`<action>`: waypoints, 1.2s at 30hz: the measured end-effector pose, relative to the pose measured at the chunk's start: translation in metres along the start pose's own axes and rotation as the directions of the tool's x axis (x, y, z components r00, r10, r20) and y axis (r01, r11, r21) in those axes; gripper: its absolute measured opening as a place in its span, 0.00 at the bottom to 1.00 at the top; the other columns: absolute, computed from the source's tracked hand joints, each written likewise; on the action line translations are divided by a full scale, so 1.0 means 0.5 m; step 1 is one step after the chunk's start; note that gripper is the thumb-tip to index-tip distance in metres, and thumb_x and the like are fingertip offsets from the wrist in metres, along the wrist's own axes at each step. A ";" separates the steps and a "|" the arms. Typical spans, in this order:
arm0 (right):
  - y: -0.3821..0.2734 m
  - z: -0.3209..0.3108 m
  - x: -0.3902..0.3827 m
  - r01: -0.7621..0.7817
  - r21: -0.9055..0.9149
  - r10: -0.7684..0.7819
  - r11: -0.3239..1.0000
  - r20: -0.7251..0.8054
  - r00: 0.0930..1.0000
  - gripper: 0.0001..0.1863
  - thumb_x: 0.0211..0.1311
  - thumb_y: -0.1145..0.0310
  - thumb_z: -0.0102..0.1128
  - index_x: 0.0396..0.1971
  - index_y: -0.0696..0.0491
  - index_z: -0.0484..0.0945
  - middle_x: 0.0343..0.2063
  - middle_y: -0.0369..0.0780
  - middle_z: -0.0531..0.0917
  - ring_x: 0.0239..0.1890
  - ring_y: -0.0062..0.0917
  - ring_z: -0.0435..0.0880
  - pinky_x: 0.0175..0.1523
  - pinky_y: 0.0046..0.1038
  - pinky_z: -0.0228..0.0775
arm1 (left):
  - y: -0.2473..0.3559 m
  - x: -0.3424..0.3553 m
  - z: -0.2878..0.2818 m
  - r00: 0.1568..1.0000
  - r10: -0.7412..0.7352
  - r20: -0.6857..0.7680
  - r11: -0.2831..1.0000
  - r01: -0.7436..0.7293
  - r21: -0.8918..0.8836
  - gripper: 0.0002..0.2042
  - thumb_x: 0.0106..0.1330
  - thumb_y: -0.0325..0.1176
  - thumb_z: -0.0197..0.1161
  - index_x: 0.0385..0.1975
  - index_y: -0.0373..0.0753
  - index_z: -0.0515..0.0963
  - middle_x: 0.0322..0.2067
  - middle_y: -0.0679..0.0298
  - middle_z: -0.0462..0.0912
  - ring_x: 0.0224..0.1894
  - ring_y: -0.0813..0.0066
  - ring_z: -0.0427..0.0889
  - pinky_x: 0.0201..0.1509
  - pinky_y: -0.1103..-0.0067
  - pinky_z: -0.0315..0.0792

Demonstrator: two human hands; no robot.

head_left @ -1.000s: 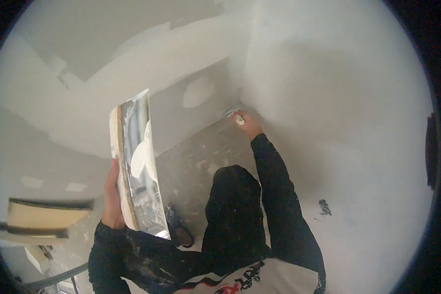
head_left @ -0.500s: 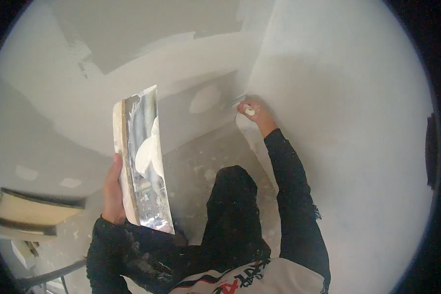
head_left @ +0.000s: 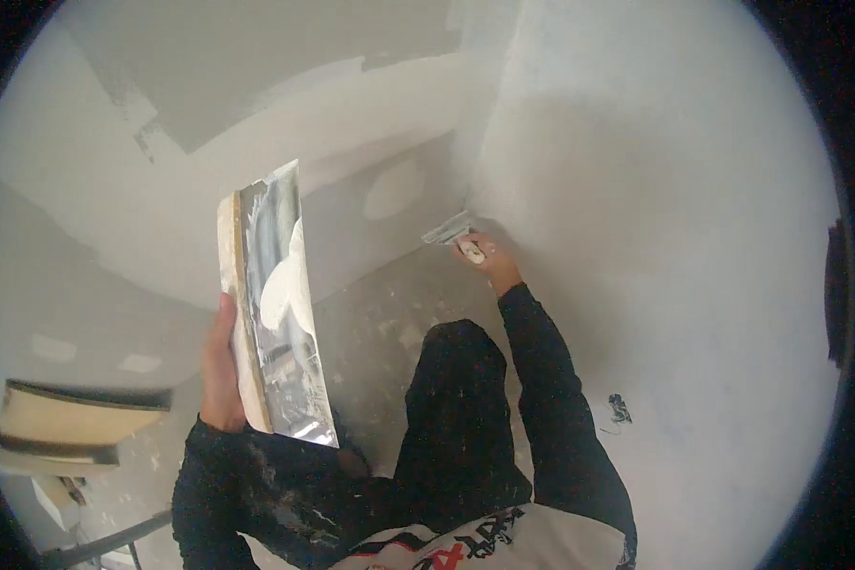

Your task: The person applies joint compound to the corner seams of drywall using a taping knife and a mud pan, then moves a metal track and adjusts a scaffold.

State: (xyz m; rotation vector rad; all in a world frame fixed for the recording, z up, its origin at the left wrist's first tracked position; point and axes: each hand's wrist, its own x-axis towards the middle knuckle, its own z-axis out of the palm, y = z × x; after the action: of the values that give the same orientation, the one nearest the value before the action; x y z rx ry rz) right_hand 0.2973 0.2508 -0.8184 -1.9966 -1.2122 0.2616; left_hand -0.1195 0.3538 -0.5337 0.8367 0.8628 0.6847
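Observation:
My left hand (head_left: 222, 375) is closed round the pale back of a wide drywall skimming blade (head_left: 280, 370). A mound of white joint compound (head_left: 290, 290) sits on its metal face, with smears above and below it. Out by the inside corner, my right hand (head_left: 489, 261) grips a putty knife (head_left: 448, 228), its blade pointing left. The blade is low in front of the far wall, close to the corner; whether it touches the wall I cannot tell. My fingers hide most of the knife's handle.
Far wall (head_left: 285, 114) carries grey and white compound patches. A smooth white wall (head_left: 693, 237) stands close on my right, with dark wires (head_left: 619, 409) poking out. My bent knee (head_left: 461, 380) is over the speckled floor (head_left: 380, 318). Tan boards (head_left: 81, 418) lie at lower left.
My right hand with the putty knife has come down and slightly left, off the corner line, and more of its blade shows. The skimming blade is nearly still. The wires are now uncovered.

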 end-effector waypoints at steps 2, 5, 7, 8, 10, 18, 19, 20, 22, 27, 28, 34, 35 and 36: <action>-0.024 0.031 0.021 -0.010 -0.073 0.008 0.997 -0.028 1.000 0.22 0.59 0.53 0.64 0.44 0.55 0.77 0.38 0.41 0.84 0.43 0.30 0.82 0.51 0.26 0.71 | 0.006 -0.005 -0.022 0.999 -0.023 0.045 1.000 0.022 0.014 0.27 0.72 0.55 0.45 0.56 0.37 0.69 0.37 0.61 0.79 0.34 0.74 0.80 0.35 0.77 0.78; -0.034 0.067 0.088 -0.064 0.098 0.060 0.993 0.045 0.997 0.24 0.57 0.52 0.66 0.43 0.57 0.77 0.39 0.42 0.84 0.45 0.30 0.81 0.51 0.28 0.72 | 0.026 -0.019 -0.050 0.995 -0.014 0.098 1.000 0.013 0.012 0.30 0.72 0.53 0.45 0.62 0.33 0.62 0.49 0.54 0.75 0.47 0.67 0.79 0.51 0.71 0.75; 0.004 0.082 0.135 -0.154 0.359 0.107 0.921 0.147 0.983 0.25 0.55 0.50 0.67 0.42 0.58 0.78 0.35 0.45 0.84 0.43 0.30 0.82 0.47 0.28 0.73 | 0.028 -0.021 -0.050 0.990 -0.033 0.135 0.999 0.035 -0.013 0.30 0.72 0.53 0.45 0.62 0.33 0.62 0.49 0.54 0.75 0.47 0.67 0.79 0.51 0.71 0.75; 0.092 0.014 0.160 -0.170 0.304 0.142 0.937 0.112 0.984 0.25 0.55 0.50 0.67 0.42 0.58 0.78 0.35 0.45 0.84 0.43 0.30 0.82 0.47 0.28 0.73 | 0.016 -0.011 -0.030 0.970 -0.066 0.235 0.994 0.083 -0.065 0.30 0.72 0.54 0.45 0.62 0.33 0.62 0.49 0.55 0.76 0.47 0.67 0.79 0.51 0.71 0.75; 0.239 -0.225 0.169 -0.235 0.241 0.236 0.942 0.024 0.971 0.22 0.54 0.51 0.67 0.37 0.56 0.80 0.32 0.44 0.84 0.40 0.28 0.82 0.45 0.28 0.74 | -0.016 0.014 0.011 0.929 -0.100 0.356 0.983 0.148 -0.112 0.30 0.72 0.53 0.45 0.62 0.33 0.62 0.49 0.54 0.76 0.47 0.67 0.79 0.51 0.71 0.75; -0.281 -0.223 0.263 0.141 -0.072 -0.143 0.987 -0.022 0.989 0.17 0.54 0.54 0.68 0.33 0.54 0.82 0.34 0.40 0.85 0.39 0.29 0.83 0.45 0.28 0.75 | 0.021 0.007 -0.043 0.972 -0.090 0.217 0.993 0.104 -0.055 0.31 0.73 0.52 0.45 0.64 0.31 0.57 0.54 0.51 0.72 0.53 0.64 0.77 0.55 0.70 0.73; -0.330 -0.238 0.237 0.146 -0.063 -0.148 0.987 -0.014 0.989 0.17 0.54 0.54 0.68 0.33 0.54 0.82 0.34 0.40 0.85 0.39 0.29 0.83 0.45 0.28 0.75 | 0.022 0.009 -0.055 0.975 -0.088 0.204 0.993 0.101 -0.055 0.31 0.73 0.52 0.45 0.64 0.31 0.57 0.54 0.51 0.72 0.53 0.64 0.77 0.55 0.70 0.73; -0.387 -0.246 0.190 0.246 -0.092 -0.256 0.965 -0.121 0.959 0.17 0.54 0.57 0.70 0.35 0.55 0.81 0.35 0.42 0.84 0.39 0.29 0.83 0.47 0.27 0.75 | 0.025 0.016 -0.073 0.974 -0.057 0.218 0.997 0.067 -0.038 0.31 0.73 0.52 0.45 0.64 0.31 0.58 0.54 0.51 0.72 0.53 0.64 0.77 0.55 0.70 0.73; -0.397 -0.284 0.091 0.422 -0.224 -0.475 0.879 -0.323 0.818 0.18 0.55 0.60 0.70 0.39 0.56 0.78 0.40 0.45 0.82 0.41 0.29 0.82 0.50 0.25 0.75 | 0.012 0.010 -0.050 0.969 0.016 0.248 0.999 -0.009 -0.031 0.31 0.73 0.52 0.45 0.63 0.30 0.59 0.52 0.51 0.73 0.52 0.64 0.77 0.55 0.70 0.73; -0.462 -0.347 -0.196 -0.221 0.933 0.115 0.284 0.196 0.974 0.29 0.59 0.65 0.61 0.60 0.57 0.66 0.54 0.49 0.73 0.42 0.28 0.81 0.44 0.27 0.78 | -0.005 0.025 -0.077 0.959 0.119 0.258 0.971 -0.167 0.172 0.31 0.73 0.53 0.45 0.62 0.30 0.59 0.51 0.52 0.73 0.52 0.66 0.76 0.54 0.71 0.73; -0.492 -0.348 -0.249 -0.282 0.927 0.099 0.245 0.266 0.959 0.32 0.58 0.65 0.61 0.61 0.58 0.63 0.51 0.48 0.75 0.40 0.27 0.81 0.42 0.27 0.79 | -0.009 0.022 -0.061 0.958 0.174 0.229 0.960 -0.217 0.179 0.30 0.73 0.54 0.44 0.59 0.29 0.62 0.50 0.53 0.74 0.50 0.69 0.76 0.53 0.73 0.72; -0.611 -0.210 -0.456 -0.570 0.795 -0.019 0.206 0.586 0.810 0.29 0.63 0.71 0.56 0.62 0.57 0.57 0.33 0.42 0.78 0.26 0.23 0.79 0.30 0.23 0.71 | 0.021 0.002 -0.096 0.912 0.307 0.272 0.829 -0.397 0.395 0.31 0.74 0.52 0.43 0.61 0.27 0.63 0.56 0.54 0.71 0.57 0.70 0.69 0.64 0.77 0.59; -0.612 -0.210 -0.453 -0.579 0.790 -0.013 0.202 0.594 0.805 0.29 0.63 0.71 0.56 0.62 0.57 0.57 0.33 0.42 0.78 0.26 0.23 0.79 0.30 0.23 0.71 | 0.035 -0.016 -0.074 0.917 0.299 0.265 0.833 -0.386 0.396 0.31 0.74 0.52 0.43 0.61 0.27 0.63 0.56 0.54 0.71 0.57 0.70 0.69 0.64 0.77 0.59; -0.614 -0.210 -0.445 -0.605 0.764 -0.053 0.226 0.630 0.775 0.27 0.64 0.72 0.55 0.61 0.57 0.58 0.33 0.42 0.78 0.25 0.23 0.78 0.31 0.23 0.71 | 0.045 -0.030 -0.057 0.918 0.297 0.264 0.799 -0.391 0.457 0.30 0.75 0.52 0.43 0.61 0.27 0.64 0.56 0.54 0.72 0.57 0.70 0.69 0.64 0.77 0.59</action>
State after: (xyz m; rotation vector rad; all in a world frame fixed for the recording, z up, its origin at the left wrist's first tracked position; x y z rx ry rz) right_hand 0.0310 0.0907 -0.5774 -0.9448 -0.5731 1.5033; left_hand -0.1551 0.3630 -0.5202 1.5381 0.7357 0.6950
